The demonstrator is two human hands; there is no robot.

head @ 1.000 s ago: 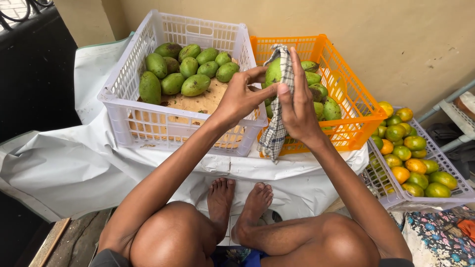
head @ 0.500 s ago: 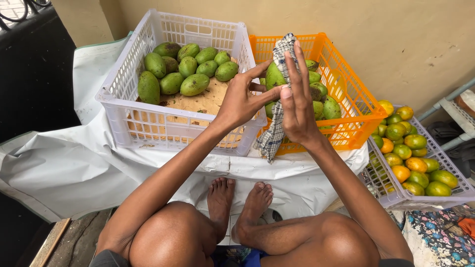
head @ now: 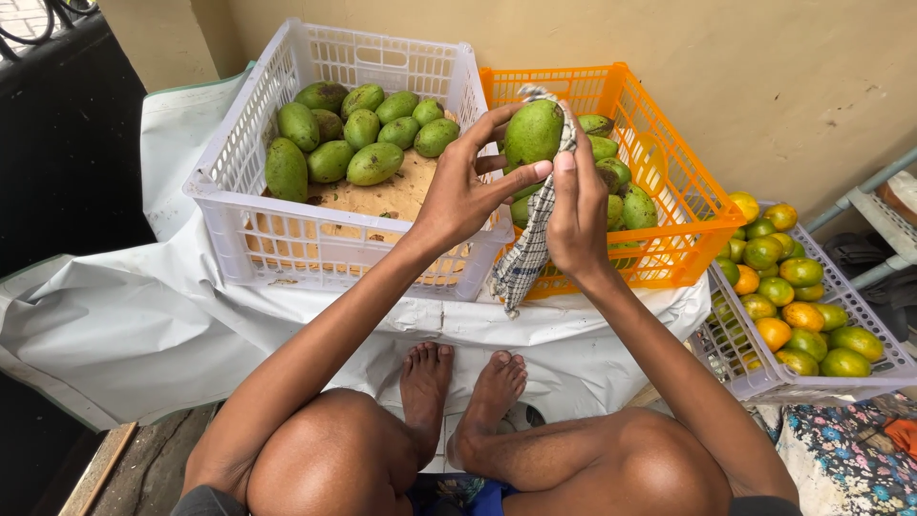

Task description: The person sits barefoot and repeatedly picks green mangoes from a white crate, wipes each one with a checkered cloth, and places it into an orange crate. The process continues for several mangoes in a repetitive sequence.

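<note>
A green mango [head: 533, 132] is held up in front of the person, above the gap between a white crate [head: 244, 205] and an orange crate [head: 693, 205]. The left hand [head: 463, 186] supplies the main grip: its fingers are closed round the mango from the left and below, thumb and fingertips spread over the fruit. The mango's long axis is seen standing nearly upright, tilted slightly to the right at the top. A checked cloth [head: 530, 244] is pressed against the mango's right side by the right hand [head: 578, 215], whose fingers are closed on the cloth; the cloth's loose end is seen hanging down below both hands. The two hands sit just beside each other, with the mango between them, the left one carrying it.

More green mangoes [head: 358, 143] are piled in the white crate on a brownish sheet, and others lie in the orange crate behind the hands. A third crate [head: 755, 377] of green and orange fruit is seen to the right. White sheeting [head: 124, 315] is spread beneath the crates, and the person's bare feet [head: 458, 387] rest on it.
</note>
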